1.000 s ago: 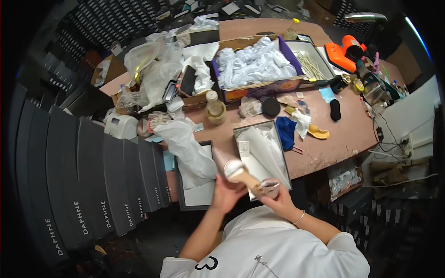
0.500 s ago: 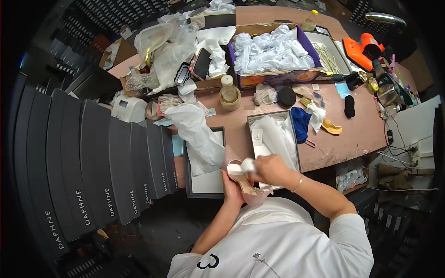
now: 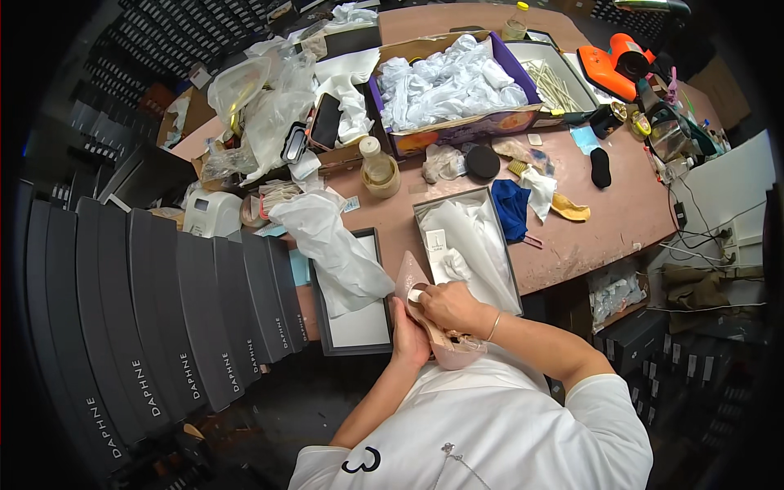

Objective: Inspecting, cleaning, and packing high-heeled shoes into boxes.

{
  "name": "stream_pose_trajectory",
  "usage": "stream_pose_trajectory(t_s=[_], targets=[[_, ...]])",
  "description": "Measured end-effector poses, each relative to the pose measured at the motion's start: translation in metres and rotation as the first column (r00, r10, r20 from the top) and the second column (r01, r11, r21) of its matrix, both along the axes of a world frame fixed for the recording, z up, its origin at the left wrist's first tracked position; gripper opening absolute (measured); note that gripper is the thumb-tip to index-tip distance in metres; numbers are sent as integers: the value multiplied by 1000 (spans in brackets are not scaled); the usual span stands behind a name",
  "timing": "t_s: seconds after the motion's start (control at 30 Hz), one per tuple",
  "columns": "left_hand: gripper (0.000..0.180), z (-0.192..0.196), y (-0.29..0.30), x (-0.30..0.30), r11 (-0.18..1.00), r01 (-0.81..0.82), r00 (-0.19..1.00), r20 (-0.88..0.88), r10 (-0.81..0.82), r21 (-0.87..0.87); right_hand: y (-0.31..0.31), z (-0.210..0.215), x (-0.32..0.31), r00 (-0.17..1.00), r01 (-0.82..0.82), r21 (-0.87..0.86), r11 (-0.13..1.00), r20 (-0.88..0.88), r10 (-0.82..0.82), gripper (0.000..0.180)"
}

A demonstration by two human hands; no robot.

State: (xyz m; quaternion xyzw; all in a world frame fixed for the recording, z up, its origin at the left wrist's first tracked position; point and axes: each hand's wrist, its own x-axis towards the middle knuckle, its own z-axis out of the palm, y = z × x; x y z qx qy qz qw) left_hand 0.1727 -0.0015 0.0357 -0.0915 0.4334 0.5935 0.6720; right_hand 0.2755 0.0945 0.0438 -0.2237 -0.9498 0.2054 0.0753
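A pale pink pointed-toe shoe (image 3: 413, 273) is held in front of my body, its toe tilted up and away from me. Along its left side my left hand (image 3: 410, 339) is closed around it. My right hand (image 3: 454, 306) is at the shoe's opening, fingers closed on a white wad (image 3: 416, 295) that is partly inside the toe. My fingers hide most of the wad. Beyond my right hand lies an open shoebox (image 3: 508, 273) with white tissue paper (image 3: 469, 229) and a white tag (image 3: 436, 240) inside. A grey-rimmed, white-lined tray (image 3: 357, 331) carries crumpled white paper (image 3: 322, 245) at left.
A stack of dark shoeboxes (image 3: 155, 318) stands close on my left. Farther back are a glass jar (image 3: 380, 173), a purple carton (image 3: 523, 69) full of white wads, a round black tin (image 3: 483, 163), a blue cloth (image 3: 510, 208) and an orange tool (image 3: 608, 72).
The shoe's toe has tipped upward into clearer view. My right hand has moved left with the white wad, from above the shoe into its opening. The whole view has shifted slightly.
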Motion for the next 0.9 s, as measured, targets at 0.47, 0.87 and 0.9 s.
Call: stream_pose_trajectory(t_s=[0.47, 0.87, 0.9], targets=[[75, 2, 14, -12, 1000, 0, 1000, -5, 0, 11, -1, 42, 7, 966, -100, -642, 760, -245, -80, 43], [61, 9, 24, -37, 985, 164, 986, 27, -165, 45, -26, 15, -19, 957, 152, -494, 856, -143, -252, 56], [59, -7, 29, -46, 983, 183, 982, 42, -184, 35, -34, 14, -17, 962, 99, -448, 888, -185, -200, 56]])
